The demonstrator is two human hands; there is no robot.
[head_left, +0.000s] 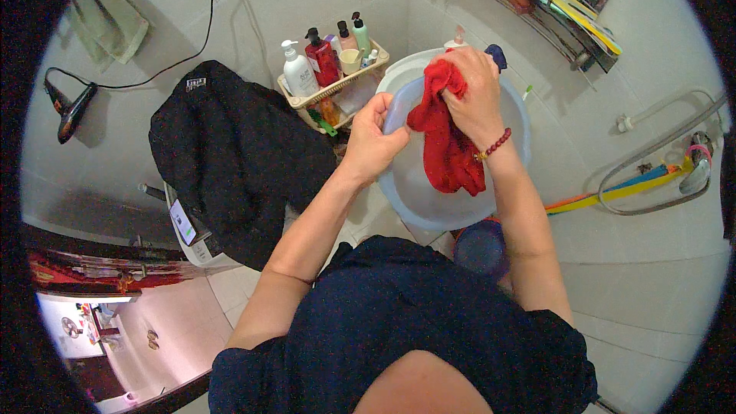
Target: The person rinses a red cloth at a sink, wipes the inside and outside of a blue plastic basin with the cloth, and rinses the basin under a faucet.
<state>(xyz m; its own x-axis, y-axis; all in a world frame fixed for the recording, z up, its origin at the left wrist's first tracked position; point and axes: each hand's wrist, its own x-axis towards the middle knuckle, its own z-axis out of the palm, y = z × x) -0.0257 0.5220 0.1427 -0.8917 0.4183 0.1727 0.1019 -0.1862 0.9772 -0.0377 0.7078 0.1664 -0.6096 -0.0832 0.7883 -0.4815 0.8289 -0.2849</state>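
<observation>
My left hand (376, 138) is closed on the left rim of a pale blue plastic basin (414, 211), thumb toward the inside. The basin rests over a white sink (399, 73), tilted a little. In my right hand (477, 96), a bunched red cloth (452, 157) is gripped at its upper end, and the rest hangs down into the basin. Its exact kind of garment or towel cannot be made out. A beaded red bracelet (498, 143) circles my right wrist. Something dark blue (497, 57) shows just beyond that hand at the basin's far edge.
Left of the basin, a cream rack (337, 88) holds several pump bottles. A black jacket (238, 153) is draped over a white appliance with a phone (182, 222) on it. A dark bucket (481, 249) stands below the basin. A glass shelf (529, 4) juts from the wall.
</observation>
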